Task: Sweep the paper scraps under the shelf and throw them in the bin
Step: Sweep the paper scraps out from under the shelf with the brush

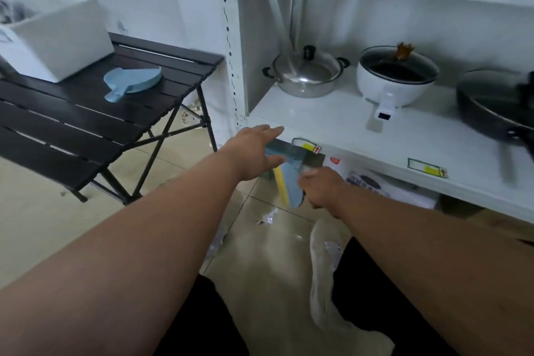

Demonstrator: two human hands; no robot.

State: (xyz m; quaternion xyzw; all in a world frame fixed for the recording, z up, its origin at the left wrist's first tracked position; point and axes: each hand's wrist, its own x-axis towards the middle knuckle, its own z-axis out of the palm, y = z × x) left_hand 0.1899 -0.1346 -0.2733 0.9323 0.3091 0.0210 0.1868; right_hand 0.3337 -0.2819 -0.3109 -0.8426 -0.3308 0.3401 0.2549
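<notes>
My left hand (254, 150) reaches forward with fingers spread, at the front edge of the white shelf (361, 136). A blue and yellow hand brush or dustpan (289, 179) hangs just below the shelf edge; it is blurred. My right hand (320, 185) is closed on its lower part. My left hand's thumb touches the tool's upper part. White paper scraps (267, 217) lie on the tiled floor in front of the shelf. No bin is in view.
A black folding table (86, 113) stands at left with a white foam box (55, 35) and a blue dish (133, 81). On the shelf sit a steel pot (306, 72), a white electric pot (396, 78) and a black pan (497, 104). Boxes (384, 185) lie under the shelf.
</notes>
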